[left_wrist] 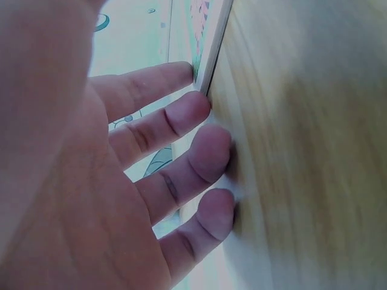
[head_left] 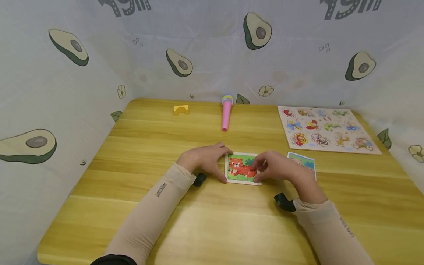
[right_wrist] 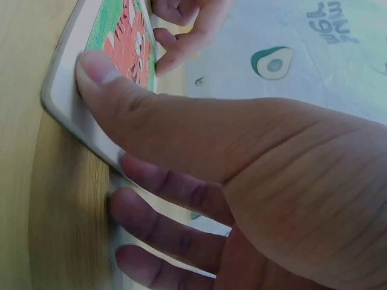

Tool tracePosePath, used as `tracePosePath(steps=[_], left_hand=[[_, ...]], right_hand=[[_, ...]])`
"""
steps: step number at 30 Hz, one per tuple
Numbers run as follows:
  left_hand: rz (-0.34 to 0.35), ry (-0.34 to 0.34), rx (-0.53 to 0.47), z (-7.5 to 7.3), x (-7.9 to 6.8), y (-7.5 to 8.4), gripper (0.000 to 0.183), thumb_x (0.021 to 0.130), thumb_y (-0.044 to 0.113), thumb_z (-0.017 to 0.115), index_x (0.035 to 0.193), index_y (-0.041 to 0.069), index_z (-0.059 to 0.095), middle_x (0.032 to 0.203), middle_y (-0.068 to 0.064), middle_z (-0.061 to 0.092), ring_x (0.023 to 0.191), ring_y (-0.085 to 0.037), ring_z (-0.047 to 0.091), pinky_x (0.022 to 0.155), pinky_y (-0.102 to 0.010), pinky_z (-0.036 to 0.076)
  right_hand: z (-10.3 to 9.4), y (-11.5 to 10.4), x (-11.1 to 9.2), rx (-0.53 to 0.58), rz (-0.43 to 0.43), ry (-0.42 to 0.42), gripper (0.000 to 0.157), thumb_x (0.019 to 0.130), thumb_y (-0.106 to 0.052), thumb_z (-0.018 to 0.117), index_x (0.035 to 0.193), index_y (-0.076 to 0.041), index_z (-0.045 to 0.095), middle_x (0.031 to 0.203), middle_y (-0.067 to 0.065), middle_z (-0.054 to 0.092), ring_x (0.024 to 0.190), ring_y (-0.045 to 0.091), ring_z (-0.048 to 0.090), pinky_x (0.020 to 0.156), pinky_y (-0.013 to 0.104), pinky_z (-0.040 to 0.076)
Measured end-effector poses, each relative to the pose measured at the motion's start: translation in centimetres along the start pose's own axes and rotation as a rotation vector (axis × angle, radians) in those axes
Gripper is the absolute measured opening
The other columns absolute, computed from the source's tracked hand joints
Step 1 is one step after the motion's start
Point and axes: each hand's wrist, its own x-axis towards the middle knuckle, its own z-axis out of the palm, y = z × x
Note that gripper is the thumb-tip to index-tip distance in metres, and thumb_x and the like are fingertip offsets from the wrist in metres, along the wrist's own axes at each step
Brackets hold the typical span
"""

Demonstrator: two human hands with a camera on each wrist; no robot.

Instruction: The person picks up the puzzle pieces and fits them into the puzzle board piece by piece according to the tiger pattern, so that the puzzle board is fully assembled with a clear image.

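A tiger jigsaw puzzle [head_left: 241, 168] in a white frame lies on the table in front of me, its orange tiger on green facing up. My left hand [head_left: 209, 158] is spread along its left side, with the thumb near the lower corner and a forefinger at the upper one. In the left wrist view a fingertip [left_wrist: 184, 72] meets the puzzle's edge while other fingertips rest on the wood. From the right, my right hand [head_left: 276, 166] reaches over the puzzle. Its thumb [right_wrist: 97, 67] presses the white border, and the other fingers come down beside the edge.
A picture card [head_left: 306, 162] lies partly behind my right wrist. Farther back on the table are a wooden insect puzzle board [head_left: 326, 129] at right, a pink toy microphone [head_left: 226, 114] and a yellow arched block [head_left: 181, 110]. An avocado-print cloth [head_left: 212, 44] hangs behind.
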Motion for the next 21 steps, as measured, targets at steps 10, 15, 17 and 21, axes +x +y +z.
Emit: tracePosePath(steps=[10, 15, 17, 21], left_hand=[[-0.017, -0.004, 0.022, 0.22, 0.16, 0.24, 0.092, 0.082, 0.042, 0.081, 0.157, 0.015, 0.036, 0.132, 0.002, 0.04, 0.115, -0.014, 0.047, 0.103, -0.029, 0.039], [-0.026, -0.007, 0.039, 0.2, 0.31, 0.33, 0.088, 0.086, 0.04, 0.078, 0.158, 0.012, 0.034, 0.125, 0.002, 0.041, 0.109, -0.014, 0.049, 0.096, -0.025, 0.042], [-0.027, -0.01, 0.045, 0.18, 0.28, 0.33, 0.088, 0.086, 0.04, 0.077, 0.158, 0.013, 0.034, 0.125, 0.002, 0.04, 0.109, -0.014, 0.048, 0.095, -0.025, 0.041], [-0.024, -0.01, 0.043, 0.16, 0.19, 0.25, 0.088, 0.086, 0.04, 0.077, 0.158, 0.013, 0.034, 0.125, 0.002, 0.041, 0.108, -0.014, 0.048, 0.094, -0.025, 0.041]], right_hand=[[0.31, 0.91, -0.42, -0.095, -0.068, 0.1, 0.035, 0.086, -0.029, 0.083, 0.114, -0.01, 0.074, 0.127, 0.02, 0.053, 0.111, 0.039, 0.051, 0.097, 0.055, 0.044], [0.26, 0.73, -0.44, -0.11, -0.067, 0.119, 0.035, 0.089, -0.027, 0.08, 0.116, -0.007, 0.073, 0.134, 0.024, 0.052, 0.127, 0.046, 0.045, 0.106, 0.063, 0.034], [0.27, 0.67, -0.45, -0.106, -0.056, 0.118, 0.035, 0.089, -0.027, 0.08, 0.116, -0.007, 0.073, 0.135, 0.023, 0.052, 0.127, 0.046, 0.045, 0.107, 0.062, 0.033], [0.31, 0.65, -0.46, -0.107, -0.057, 0.115, 0.035, 0.089, -0.028, 0.08, 0.116, -0.007, 0.073, 0.134, 0.022, 0.052, 0.127, 0.045, 0.045, 0.107, 0.063, 0.034]])
